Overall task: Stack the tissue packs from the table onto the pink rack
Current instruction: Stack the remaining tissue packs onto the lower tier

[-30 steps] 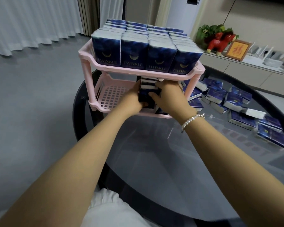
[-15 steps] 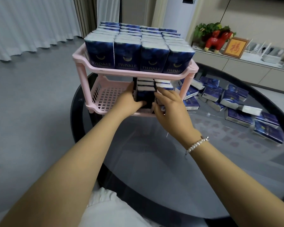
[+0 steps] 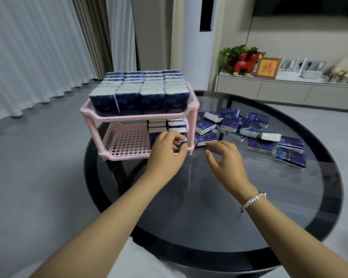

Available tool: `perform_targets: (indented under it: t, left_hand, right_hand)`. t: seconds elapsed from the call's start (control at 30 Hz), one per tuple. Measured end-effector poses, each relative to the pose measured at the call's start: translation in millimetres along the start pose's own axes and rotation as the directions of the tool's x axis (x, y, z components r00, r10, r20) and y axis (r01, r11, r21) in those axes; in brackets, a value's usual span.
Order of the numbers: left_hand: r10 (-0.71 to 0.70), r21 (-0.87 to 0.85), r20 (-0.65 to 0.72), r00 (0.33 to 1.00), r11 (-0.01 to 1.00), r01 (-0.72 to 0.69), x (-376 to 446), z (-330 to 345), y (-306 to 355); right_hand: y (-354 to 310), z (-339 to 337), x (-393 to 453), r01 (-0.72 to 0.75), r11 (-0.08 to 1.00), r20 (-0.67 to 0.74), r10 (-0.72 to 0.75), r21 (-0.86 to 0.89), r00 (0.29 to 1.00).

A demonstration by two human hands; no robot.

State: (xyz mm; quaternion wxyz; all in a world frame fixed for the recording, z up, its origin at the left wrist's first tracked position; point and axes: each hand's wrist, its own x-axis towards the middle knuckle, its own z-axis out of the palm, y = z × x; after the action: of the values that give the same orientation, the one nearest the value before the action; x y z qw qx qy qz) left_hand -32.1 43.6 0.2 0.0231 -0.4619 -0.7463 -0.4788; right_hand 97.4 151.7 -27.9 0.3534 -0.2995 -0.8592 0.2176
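Note:
A two-tier pink rack [image 3: 137,118] stands at the left of the round black glass table [image 3: 209,209]. Its top tier is packed with upright dark blue tissue packs [image 3: 141,99]. On the lower tier several packs [image 3: 159,125] are stacked at the right side, and its left part is bare grid. My left hand [image 3: 165,151] is at the lower tier's front right corner, fingers curled on a tissue pack [image 3: 181,140] there. My right hand [image 3: 225,159] hovers above the glass beside the rack's right leg, fingers loosely spread and holding nothing. Several loose packs [image 3: 249,127] lie on the table to the right.
A low cabinet [image 3: 269,93] by the far wall carries a red horse figure [image 3: 246,64], a plant and a framed picture [image 3: 267,68]. White curtains [image 3: 28,57] hang on the left above grey floor. White clothing shows at the bottom edge.
My right hand has drawn back out of the lower tier and to the right, over the table. My left hand has shifted right to the tier's front right corner. The view has pulled back.

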Motion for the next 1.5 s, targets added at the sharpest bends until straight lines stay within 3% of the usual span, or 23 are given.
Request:
perform_targets:
  t: [0.13, 0.27, 0.47, 0.6, 0.87, 1.0, 1.2, 1.37, 1.5]
  left_hand:
    - [-0.018, -0.058, 0.144, 0.989, 0.998, 0.026, 0.6, 41.7, 25.7]
    - [-0.044, 0.023, 0.253, 0.966, 0.999, 0.040, 8.4, 84.4, 36.0]
    - [-0.109, 0.240, 0.217, 0.970, 0.969, 0.055, 51.2, 125.6, 37.8]
    - [-0.261, 0.381, 0.247, 0.933, 0.912, 0.154, 95.1, 138.3, 25.4]
    - [-0.265, 0.510, 0.347, 0.900, 0.858, 0.056, 143.7, 160.9, 14.3]
    - [-0.211, 0.548, 0.324, 0.922, 0.837, -0.001, 141.9, 166.6, 2.3]
    - [-0.173, 0.448, 0.281, 0.944, 0.894, 0.031, 127.4, 161.5, 7.7]
    - [-0.176, 0.512, 0.362, 0.915, 0.858, -0.038, 104.5, 156.6, 16.1]
    - [-0.221, 0.484, 0.376, 0.900, 0.875, 0.012, 89.4, 145.4, 19.4]
  right_hand:
    - [32.6, -21.6, -3.6, -0.102, 0.992, -0.008, 0.102, -0.071, 0.995]
    - [68.3, -42.0, -1.7, -0.213, 0.968, -0.099, 0.200, -0.136, 0.975]
    - [106.5, -65.0, 22.3, -0.349, 0.885, -0.304, 0.256, -0.307, 0.918]
    - [122.0, -73.0, 56.0, -0.442, 0.811, -0.242, 0.373, -0.384, 0.896]
    - [134.8, -55.4, 101.2, -0.349, 0.743, 0.043, 0.451, -0.571, 0.891]
    - [143.3, -46.9, 102.6, -0.208, 0.688, 0.100, 0.379, -0.695, 0.920]
    - [143.4, -44.9, 97.3, -0.214, 0.724, 0.057, 0.330, -0.656, 0.942]
    - [132.2, -52.5, 87.8, -0.196, 0.773, 0.050, 0.281, -0.603, 0.958]
    - [125.5, -59.3, 79.8, -0.185, 0.859, 0.088, 0.257, -0.478, 0.962]
